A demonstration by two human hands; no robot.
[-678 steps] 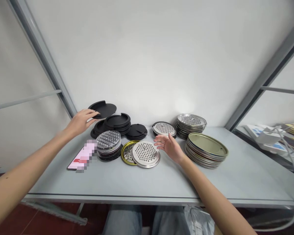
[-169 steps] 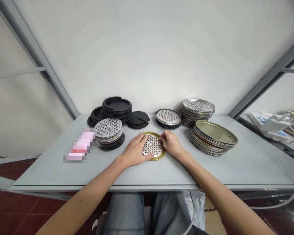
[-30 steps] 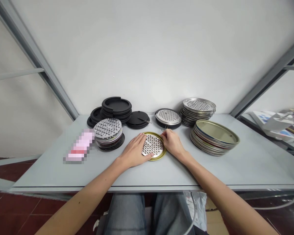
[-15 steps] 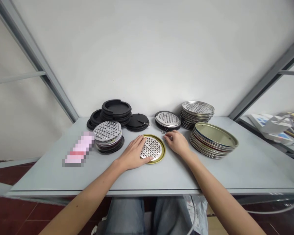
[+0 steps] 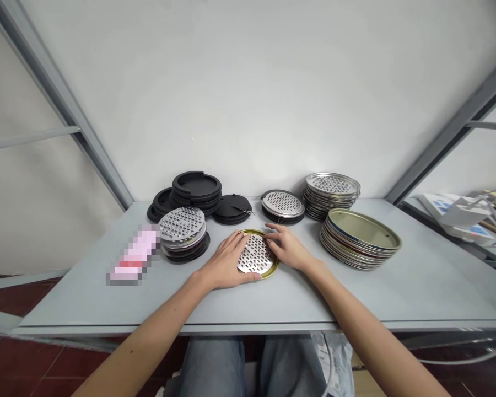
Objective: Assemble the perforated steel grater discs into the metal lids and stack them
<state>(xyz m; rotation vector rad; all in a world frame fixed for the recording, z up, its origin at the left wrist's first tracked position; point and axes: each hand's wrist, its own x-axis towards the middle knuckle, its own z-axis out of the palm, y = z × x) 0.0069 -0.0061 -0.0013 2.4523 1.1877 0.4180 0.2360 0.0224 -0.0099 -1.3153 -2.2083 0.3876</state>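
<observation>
A perforated metal disc [image 5: 255,255] lies in a gold-rimmed round plate [image 5: 273,270] on the grey table, near the middle. My left hand [image 5: 228,261] rests on the left side of the disc and rim, thumb stretched along the front edge and fingers along the back. My right hand [image 5: 287,246] touches the right side of the plate, its fingers apart over the rim. Behind the plate, a perforated disc [image 5: 282,203] tops some black round pieces, with a small wire clip [image 5: 280,221] at their front edge.
Black rings [image 5: 196,186] and a black disc stack [image 5: 233,208] with a thin tool stand back left. Perforated discs [image 5: 182,223] are stacked nearer. On the right are a silver stack [image 5: 333,184] and olive-topped plates [image 5: 364,229]. A pink blurred item [image 5: 134,253] lies left.
My right hand has moved left from the table beside the wire clip onto the plate's right rim, and its fingers have spread. My left hand has barely shifted.
</observation>
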